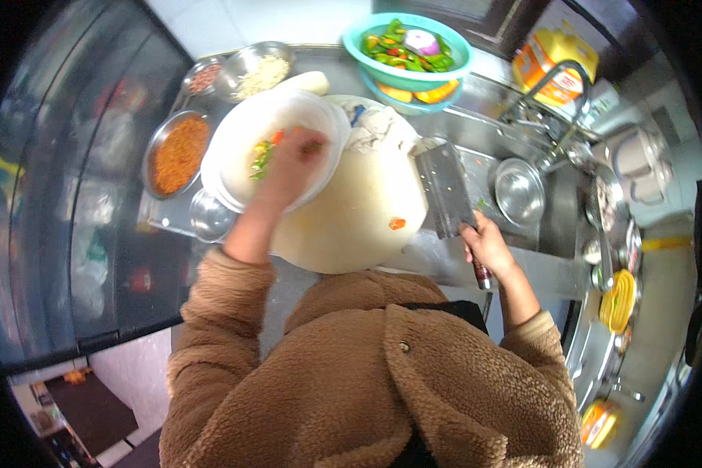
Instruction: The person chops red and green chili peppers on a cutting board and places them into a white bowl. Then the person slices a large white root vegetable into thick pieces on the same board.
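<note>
My left hand (298,161) is blurred inside a white plastic bowl (225,169); its fingers are too smeared to tell whether they hold anything. Chopped green and orange-red peppers (261,159) lie in the bowl beside the hand. With my right hand (487,244) I grip the handle of a cleaver (444,187), its broad dark blade pointing away from me over the right edge of the round cutting board (351,234). Small bits cling to the blade. One orange pepper piece (397,223) lies on the board, and a crumpled white cloth (380,131) rests at its far side.
At the back, a turquoise basin (354,44) holds green peppers and a peeled onion. A metal bowl of orange shreds (181,153) stands left, with an empty-looking steel bowl (212,216) nearby. To the right is a sink with a steel bowl (519,192) and a faucet (561,70).
</note>
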A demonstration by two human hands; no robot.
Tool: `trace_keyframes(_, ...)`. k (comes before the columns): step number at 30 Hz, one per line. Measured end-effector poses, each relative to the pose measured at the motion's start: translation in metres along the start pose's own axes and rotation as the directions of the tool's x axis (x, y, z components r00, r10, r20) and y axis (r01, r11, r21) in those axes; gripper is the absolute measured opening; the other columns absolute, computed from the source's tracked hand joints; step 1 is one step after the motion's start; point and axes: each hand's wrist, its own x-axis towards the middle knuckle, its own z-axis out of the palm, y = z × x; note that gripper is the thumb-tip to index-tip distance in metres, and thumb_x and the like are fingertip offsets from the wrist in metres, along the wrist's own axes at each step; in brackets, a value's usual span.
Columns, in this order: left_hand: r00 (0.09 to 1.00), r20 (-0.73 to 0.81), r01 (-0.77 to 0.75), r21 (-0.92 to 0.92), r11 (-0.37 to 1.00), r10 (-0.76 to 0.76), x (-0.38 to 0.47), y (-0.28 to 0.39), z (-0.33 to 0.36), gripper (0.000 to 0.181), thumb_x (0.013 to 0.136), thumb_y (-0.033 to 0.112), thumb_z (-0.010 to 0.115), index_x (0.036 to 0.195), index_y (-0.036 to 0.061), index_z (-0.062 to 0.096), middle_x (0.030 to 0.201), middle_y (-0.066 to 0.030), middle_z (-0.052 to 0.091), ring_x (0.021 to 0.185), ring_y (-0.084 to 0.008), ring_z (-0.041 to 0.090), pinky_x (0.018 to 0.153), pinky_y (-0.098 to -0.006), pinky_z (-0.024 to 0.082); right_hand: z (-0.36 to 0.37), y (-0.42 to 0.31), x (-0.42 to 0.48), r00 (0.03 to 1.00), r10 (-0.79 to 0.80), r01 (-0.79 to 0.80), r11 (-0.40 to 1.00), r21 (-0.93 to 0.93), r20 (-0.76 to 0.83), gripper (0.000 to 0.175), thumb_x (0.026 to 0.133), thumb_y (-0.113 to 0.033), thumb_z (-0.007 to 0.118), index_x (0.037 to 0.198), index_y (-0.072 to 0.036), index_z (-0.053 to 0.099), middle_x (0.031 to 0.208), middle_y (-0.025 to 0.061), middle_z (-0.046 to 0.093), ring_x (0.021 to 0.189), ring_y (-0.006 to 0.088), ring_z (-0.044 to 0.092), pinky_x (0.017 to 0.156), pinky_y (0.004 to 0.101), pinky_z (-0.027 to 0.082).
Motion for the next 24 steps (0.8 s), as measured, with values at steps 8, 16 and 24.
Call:
trace_keyframes(8, 0.922, 0.281, -0.386, 0.63, 0.674, 0.265, -0.021, 0.009, 0.023, 0.026, 0.082, 0.015, 0.064, 0.105, 0.0022, 0.067, 0.11, -0.0189, 0.059, 0.104, -0.0377, 0.055, 0.095, -0.0488, 0.043, 0.042, -0.005, -0.024, 0.979, 0.141, -0.112, 0.976, 0.186, -0.149, 0.026, 0.098, -0.012, 0.05, 0.122, -0.002, 0.051, 0.062, 0.0014, 0.051, 0.043, 0.011, 0.049, 0.041, 0.0269, 0.043)
trace_keyframes(16, 0.72, 0.694, -0.588, 0.596, 0.547, 0.017, -0.028, -0.026, 0.092, 0.037, 0.087, 0.013, 0.059, 0.122, 0.0002, 0.059, 0.13, -0.0209, 0.051, 0.123, -0.0367, 0.047, 0.107, -0.0435, 0.038, 0.075, 0.0, -0.08, 0.918, 0.122, -0.072, 0.987, 0.143, -0.376, 0.027, 0.097, -0.01, 0.05, 0.121, 0.002, 0.052, 0.059, 0.0024, 0.052, 0.045, 0.0117, 0.05, 0.044, 0.0286, 0.044)
trace_keyframes(24, 0.753, 0.628, -0.511, 0.372, 0.775, 0.196, -0.032, -0.036, 0.145, 0.04, 0.081, 0.014, 0.068, 0.118, 0.0058, 0.059, 0.118, -0.0194, 0.054, 0.113, -0.0366, 0.053, 0.101, -0.0456, 0.042, 0.084, 0.03, -0.096, 0.892, 0.125, -0.032, 0.976, 0.215, -0.435, 0.029, 0.096, -0.01, 0.051, 0.122, 0.004, 0.051, 0.057, 0.0039, 0.053, 0.043, 0.0134, 0.051, 0.043, 0.0302, 0.043)
